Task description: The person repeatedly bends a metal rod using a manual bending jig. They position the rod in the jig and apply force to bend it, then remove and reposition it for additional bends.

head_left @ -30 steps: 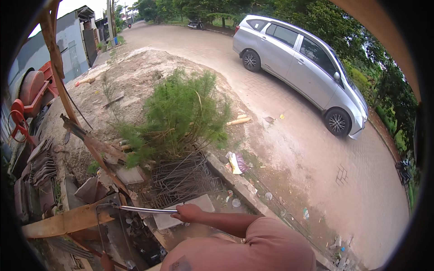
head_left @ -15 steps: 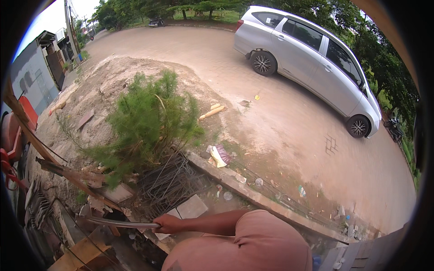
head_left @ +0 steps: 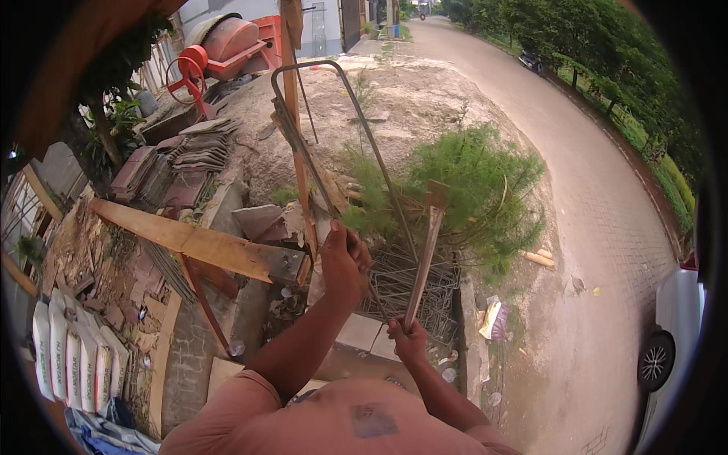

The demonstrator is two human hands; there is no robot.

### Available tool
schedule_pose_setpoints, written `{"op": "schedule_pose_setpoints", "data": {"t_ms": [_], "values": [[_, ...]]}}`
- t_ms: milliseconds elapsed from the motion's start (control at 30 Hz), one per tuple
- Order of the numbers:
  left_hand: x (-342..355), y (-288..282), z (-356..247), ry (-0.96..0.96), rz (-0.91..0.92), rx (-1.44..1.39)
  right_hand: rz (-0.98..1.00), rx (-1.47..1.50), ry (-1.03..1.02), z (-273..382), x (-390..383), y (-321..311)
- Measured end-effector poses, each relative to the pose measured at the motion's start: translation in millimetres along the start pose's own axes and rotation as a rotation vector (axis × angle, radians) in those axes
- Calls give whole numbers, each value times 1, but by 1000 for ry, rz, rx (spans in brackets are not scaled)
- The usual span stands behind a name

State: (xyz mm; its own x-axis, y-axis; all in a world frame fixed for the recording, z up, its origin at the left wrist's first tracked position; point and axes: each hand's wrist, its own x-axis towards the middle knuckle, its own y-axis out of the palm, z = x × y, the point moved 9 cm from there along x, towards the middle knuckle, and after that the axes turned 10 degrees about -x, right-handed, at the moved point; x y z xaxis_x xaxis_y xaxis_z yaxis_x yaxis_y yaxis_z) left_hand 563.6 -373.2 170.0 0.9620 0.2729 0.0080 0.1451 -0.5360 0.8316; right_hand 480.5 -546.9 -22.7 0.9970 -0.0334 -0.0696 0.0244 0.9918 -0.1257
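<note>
My left hand (head_left: 345, 254) is raised in the middle of the head view, its fingers closed around a thin bent steel rod (head_left: 364, 125). That rod rises to squared corners, and one long leg slants down toward the right. Lower and to the right, my right hand (head_left: 408, 341) grips the bottom end of a long metal bar (head_left: 425, 265). The bar stands nearly upright, with a wider flat head at its top. Behind and below it lies a pile of bent steel rods (head_left: 432, 292), partly hidden by the bar.
A wooden post (head_left: 294, 114) stands ahead, and a plank (head_left: 182, 239) crosses at the left. Stacked roof tiles (head_left: 201, 155), white sacks (head_left: 76, 356) and an orange cement mixer (head_left: 231, 49) are at left. A green bush (head_left: 478, 182) grows ahead; a silver car (head_left: 675, 326) is at right.
The view has swung left, so the car is now at the right edge. The bar in my right hand has gone from pointing left to nearly upright. My left hand and the bent rod have come into view.
</note>
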Motion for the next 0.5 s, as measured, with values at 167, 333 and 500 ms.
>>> {"op": "schedule_pose_setpoints", "data": {"t_ms": [167,333,500], "values": [[-5,5,10,-51,138,-24,-97,12,-80,-6,-7,-18],[10,10,-83,429,164,1037,-121,-25,-145,-3,-4,-49],[30,28,-247,1353,73,1604,60,-16,-58,-18,-8,-62]]}}
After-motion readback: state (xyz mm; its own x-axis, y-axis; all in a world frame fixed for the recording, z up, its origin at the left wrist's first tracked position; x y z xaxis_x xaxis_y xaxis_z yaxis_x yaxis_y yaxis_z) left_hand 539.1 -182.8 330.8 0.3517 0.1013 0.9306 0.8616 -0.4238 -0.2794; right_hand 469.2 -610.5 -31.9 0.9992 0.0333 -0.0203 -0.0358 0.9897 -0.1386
